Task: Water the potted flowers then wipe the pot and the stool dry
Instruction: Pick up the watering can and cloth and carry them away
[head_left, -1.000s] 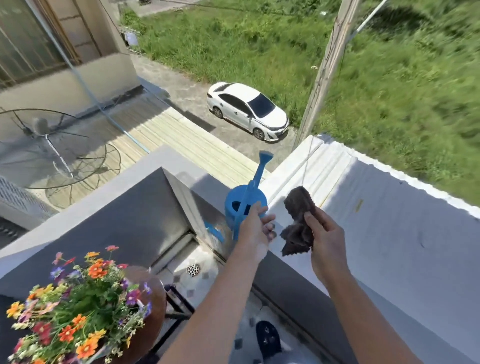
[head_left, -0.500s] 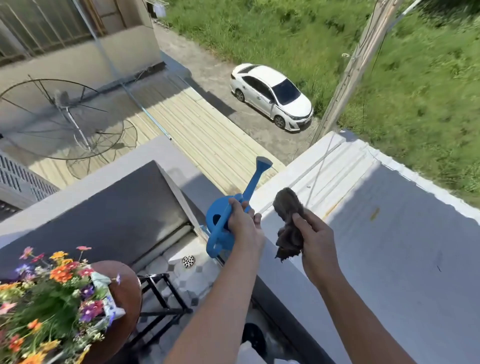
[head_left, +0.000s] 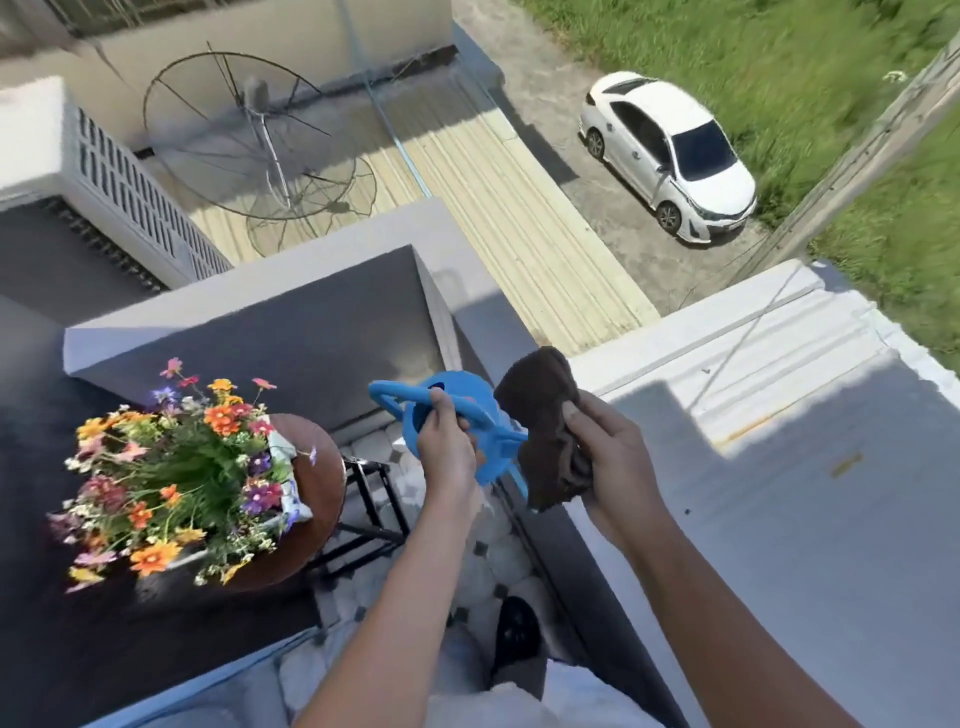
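My left hand (head_left: 445, 447) grips the handle of a blue plastic watering can (head_left: 457, 410), held in the air above the balcony floor, right of the flowers. My right hand (head_left: 608, 457) holds a crumpled dark brown cloth (head_left: 550, 421) just right of the can. The potted flowers (head_left: 171, 467), orange, purple and pink, stand at lower left in a white patterned pot (head_left: 291, 488) on a round brown stool (head_left: 322, 467) with black metal legs. The can's spout is partly hidden behind the cloth.
A grey parapet wall (head_left: 779, 519) runs along the right, with another grey wall (head_left: 260, 312) behind the flowers. The tiled balcony floor (head_left: 498, 561) lies below. My dark shoe (head_left: 517, 631) is near the bottom. Far below are a white car (head_left: 670, 156), roofs and grass.
My left hand has carried the watering can off the parapet corner, down and left toward the flowers, tilting it. The right hand still holds the cloth. The view has swung left and down.
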